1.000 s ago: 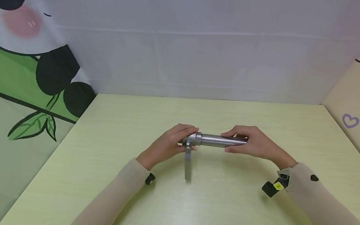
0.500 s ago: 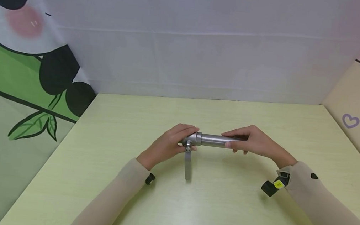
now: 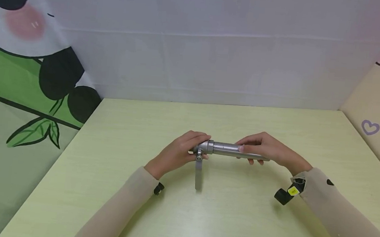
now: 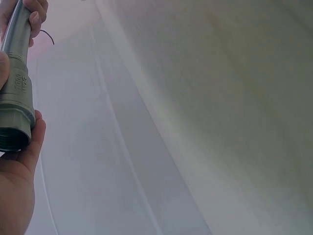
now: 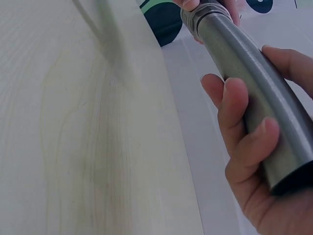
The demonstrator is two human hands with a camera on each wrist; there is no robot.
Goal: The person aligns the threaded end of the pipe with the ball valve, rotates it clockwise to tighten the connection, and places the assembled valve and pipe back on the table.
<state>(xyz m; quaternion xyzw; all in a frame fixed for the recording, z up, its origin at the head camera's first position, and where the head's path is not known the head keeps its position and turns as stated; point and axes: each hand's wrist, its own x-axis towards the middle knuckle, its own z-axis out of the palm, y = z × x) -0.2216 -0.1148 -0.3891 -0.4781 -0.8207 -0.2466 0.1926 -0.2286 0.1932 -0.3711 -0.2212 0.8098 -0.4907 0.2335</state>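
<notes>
In the head view, the left hand (image 3: 174, 151) grips a grey, cast-metal valve (image 3: 203, 146) with a flat grey lever (image 3: 198, 175); the right hand (image 3: 270, 150) grasps the silver, cylindrical steel pipe (image 3: 227, 149) meeting it, over the pale wood-grain desk (image 3: 222, 219). The left wrist view suggests a rigid, weighty body — support it there. The right wrist view shows smooth pipe, probably slippery — wrap it mid-length.

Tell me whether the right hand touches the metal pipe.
Touching. The right wrist view shows the right hand with its fingers curled around the metal pipe.
</notes>
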